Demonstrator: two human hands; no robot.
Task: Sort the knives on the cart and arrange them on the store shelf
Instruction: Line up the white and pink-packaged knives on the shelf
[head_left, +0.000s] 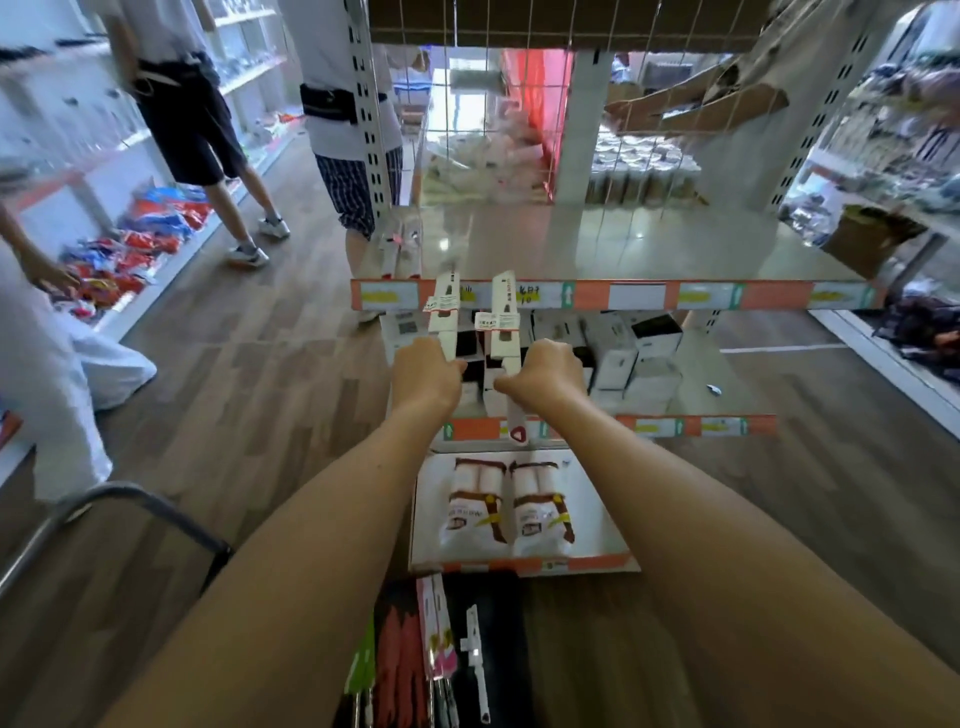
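Up out of each hand rises a boxed knife: the left hand (428, 375) is closed round the lower end of the left knife pack (444, 310), and the right hand (546, 370) is closed round the middle of the right knife pack (505, 318), whose bottom end, marked in red, pokes out below the fist. Both are long, narrow white card sleeves with a dark strip down the middle and a red-edged label across; the right one has a small tag sticking out toward the left hand. They stand nearly upright, side by side and a little apart, their tops level with the orange-and-white price strip (587, 295) of the shelf (623, 244) just beyond the hands. They look light and stiff along their length, easy to carry one-handed, but thin card would likely dent under a hard squeeze, and smooth card may slip, so a full wrap of the fingers near the heavier handle end seems the better hold. Below the hands a lower shelf (691, 427) holds white and black boxes (654, 338), and lower again lie two wrapped white packs (506, 506). Beneath the forearms, nearest the body, the cart (124, 491) carries more packaged knives (439, 623). Well off to the left of the left hand, other people (182, 114) stand by the wall shelving (249, 73)
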